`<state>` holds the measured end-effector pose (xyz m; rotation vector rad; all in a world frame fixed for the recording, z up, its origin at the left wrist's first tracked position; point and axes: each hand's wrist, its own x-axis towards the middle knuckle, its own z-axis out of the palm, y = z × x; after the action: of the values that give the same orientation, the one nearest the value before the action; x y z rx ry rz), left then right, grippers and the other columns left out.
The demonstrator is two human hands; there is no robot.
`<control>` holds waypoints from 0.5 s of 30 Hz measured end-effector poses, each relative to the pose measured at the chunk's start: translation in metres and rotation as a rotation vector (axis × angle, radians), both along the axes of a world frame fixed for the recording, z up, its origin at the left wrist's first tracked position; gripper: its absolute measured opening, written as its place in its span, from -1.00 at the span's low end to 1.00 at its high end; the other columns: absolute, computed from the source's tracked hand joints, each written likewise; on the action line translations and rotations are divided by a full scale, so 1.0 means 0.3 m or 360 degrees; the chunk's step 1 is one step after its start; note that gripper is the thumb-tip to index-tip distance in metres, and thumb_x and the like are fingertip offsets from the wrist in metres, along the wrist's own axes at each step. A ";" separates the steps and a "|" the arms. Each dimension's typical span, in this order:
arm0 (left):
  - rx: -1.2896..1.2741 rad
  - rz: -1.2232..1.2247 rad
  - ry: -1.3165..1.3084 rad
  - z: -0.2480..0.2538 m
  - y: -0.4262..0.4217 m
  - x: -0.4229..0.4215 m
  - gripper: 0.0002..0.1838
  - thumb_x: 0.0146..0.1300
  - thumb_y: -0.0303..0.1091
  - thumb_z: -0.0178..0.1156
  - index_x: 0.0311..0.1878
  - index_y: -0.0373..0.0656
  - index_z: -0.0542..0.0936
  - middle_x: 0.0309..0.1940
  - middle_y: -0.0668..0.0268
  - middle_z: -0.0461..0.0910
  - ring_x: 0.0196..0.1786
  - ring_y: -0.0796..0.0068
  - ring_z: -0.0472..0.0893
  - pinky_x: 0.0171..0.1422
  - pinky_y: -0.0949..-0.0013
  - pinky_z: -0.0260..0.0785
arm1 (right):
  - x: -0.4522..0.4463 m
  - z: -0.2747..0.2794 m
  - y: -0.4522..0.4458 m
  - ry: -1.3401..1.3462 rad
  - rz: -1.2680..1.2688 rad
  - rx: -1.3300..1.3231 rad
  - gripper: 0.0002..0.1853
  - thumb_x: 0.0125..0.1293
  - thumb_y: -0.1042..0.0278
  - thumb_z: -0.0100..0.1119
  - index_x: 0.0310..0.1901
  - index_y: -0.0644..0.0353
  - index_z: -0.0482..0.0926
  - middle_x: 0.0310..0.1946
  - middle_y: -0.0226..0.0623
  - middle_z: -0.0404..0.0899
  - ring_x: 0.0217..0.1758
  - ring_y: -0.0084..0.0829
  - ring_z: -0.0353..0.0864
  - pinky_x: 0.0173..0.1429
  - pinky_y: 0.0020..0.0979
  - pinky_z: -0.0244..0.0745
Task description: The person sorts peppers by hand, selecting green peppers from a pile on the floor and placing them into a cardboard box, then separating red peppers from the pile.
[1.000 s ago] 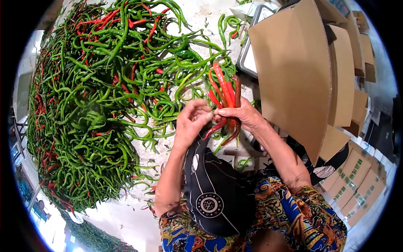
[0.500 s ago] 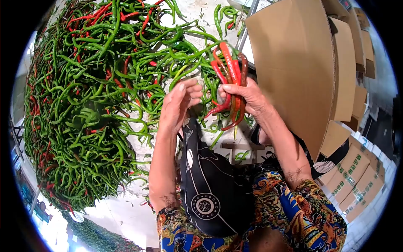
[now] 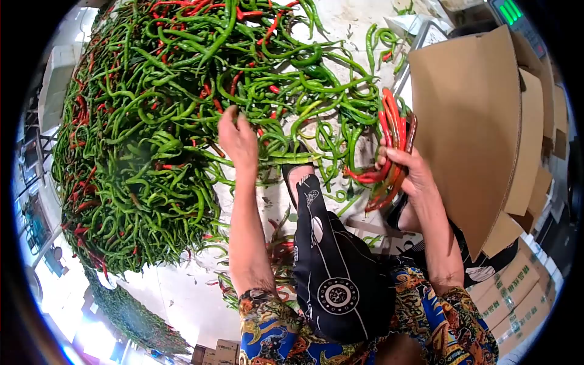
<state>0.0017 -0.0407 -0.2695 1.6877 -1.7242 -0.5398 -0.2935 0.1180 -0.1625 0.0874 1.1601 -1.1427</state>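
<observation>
My right hand (image 3: 413,169) is closed round a bunch of long red chili peppers (image 3: 395,125), some of them dark brownish red. Their tips and stems stick out above and below the fist. My left hand (image 3: 238,139) is at the near edge of a large heap of green and red chili peppers (image 3: 152,128). Its fingers are apart, pointing into the heap, and nothing shows in them. Loose green peppers (image 3: 328,146) lie scattered on the pale floor between the two hands.
A large open cardboard box (image 3: 465,121) stands just right of my right hand. Taped cartons (image 3: 511,292) are stacked at the lower right. A device with a green lit display (image 3: 510,11) is at the top right. Reddish peppers (image 3: 280,252) lie beside my leg.
My left hand has moved away from the bunch, leftwards to the heap. My right hand still grips the red peppers. The view has swung, so the scene sits further right.
</observation>
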 end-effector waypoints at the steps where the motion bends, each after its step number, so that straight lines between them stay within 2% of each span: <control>1: -0.0047 0.0061 -0.0313 -0.063 -0.043 0.043 -0.71 0.21 -0.48 0.12 -0.01 -0.37 0.52 -0.18 -0.03 0.60 -0.07 -0.04 0.57 0.01 0.10 0.41 | 0.008 0.003 0.009 -0.0021 0.0008 -0.0008 -0.63 0.10 0.48 0.36 -0.04 0.29 0.51 -0.30 -0.32 0.56 -0.31 -0.43 0.61 -0.11 -0.35 0.60; 3: 0.0328 -0.0120 -0.0718 -0.136 -0.095 0.094 -0.78 0.19 -0.40 0.14 -0.15 -0.32 0.55 -0.16 -0.06 0.59 -0.10 -0.10 0.58 -0.02 0.06 0.43 | 0.016 -0.027 0.037 -0.0068 0.0097 -0.0025 -0.58 0.09 0.50 0.32 0.01 0.33 0.46 -0.30 -0.27 0.56 -0.28 -0.40 0.59 -0.05 -0.30 0.57; 4: 0.0226 -0.0085 -0.0677 -0.166 -0.077 0.083 -0.81 0.15 -0.39 0.17 -0.19 -0.26 0.52 -0.23 -0.06 0.60 -0.15 -0.15 0.57 -0.09 -0.03 0.41 | 0.030 -0.017 0.035 -0.0063 0.0121 0.0043 -0.60 0.08 0.51 0.32 -0.01 0.32 0.48 -0.31 -0.28 0.56 -0.29 -0.39 0.60 -0.08 -0.33 0.58; 5: 0.0437 -0.0022 -0.0692 -0.196 -0.090 0.080 -0.76 0.14 -0.35 0.20 -0.13 -0.20 0.52 -0.30 -0.04 0.61 -0.20 -0.14 0.58 -0.12 -0.03 0.40 | 0.046 -0.006 0.031 -0.0101 0.0121 0.0094 -0.59 0.07 0.51 0.33 -0.02 0.33 0.48 -0.32 -0.28 0.57 -0.29 -0.40 0.61 -0.10 -0.37 0.58; 7: 0.0670 -0.0071 -0.0554 -0.138 -0.104 0.057 -0.77 0.13 -0.32 0.22 -0.17 -0.20 0.54 -0.33 -0.01 0.62 -0.21 -0.13 0.58 -0.14 0.00 0.40 | 0.065 -0.008 0.036 -0.0117 0.0193 0.0163 -0.59 0.07 0.50 0.34 -0.01 0.33 0.48 -0.31 -0.26 0.59 -0.29 -0.41 0.63 -0.12 -0.41 0.58; 10: 0.0146 -0.0252 -0.0278 -0.055 -0.021 -0.014 -0.77 0.14 -0.32 0.24 -0.18 -0.24 0.60 -0.37 0.02 0.61 -0.27 -0.06 0.60 -0.16 0.04 0.41 | 0.085 -0.003 0.035 -0.0078 0.0240 0.0089 -0.64 0.13 0.47 0.34 -0.04 0.29 0.50 -0.29 -0.25 0.62 -0.28 -0.43 0.64 -0.09 -0.41 0.59; 13: 0.0159 -0.0259 0.0128 0.076 0.093 -0.084 -0.81 0.17 -0.44 0.25 -0.15 -0.27 0.61 -0.38 0.05 0.61 -0.36 0.03 0.60 -0.25 0.17 0.44 | 0.088 -0.011 0.040 -0.0054 0.0136 0.0185 -0.59 0.11 0.50 0.33 0.01 0.29 0.48 -0.28 -0.25 0.61 -0.27 -0.42 0.65 -0.08 -0.43 0.59; 15: 0.0202 -0.0323 0.0157 0.180 0.153 -0.125 -0.82 0.18 -0.47 0.24 -0.16 -0.30 0.60 -0.40 0.06 0.60 -0.40 0.10 0.60 -0.29 0.24 0.44 | 0.077 -0.023 0.044 0.0038 0.0106 0.0152 -0.60 0.11 0.48 0.35 0.00 0.27 0.49 -0.27 -0.28 0.62 -0.26 -0.44 0.65 -0.07 -0.43 0.59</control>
<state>-0.0359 0.0053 -0.2155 1.5510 -1.8329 -0.8275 -0.2705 0.1312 -0.1695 0.1082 1.2299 -1.0324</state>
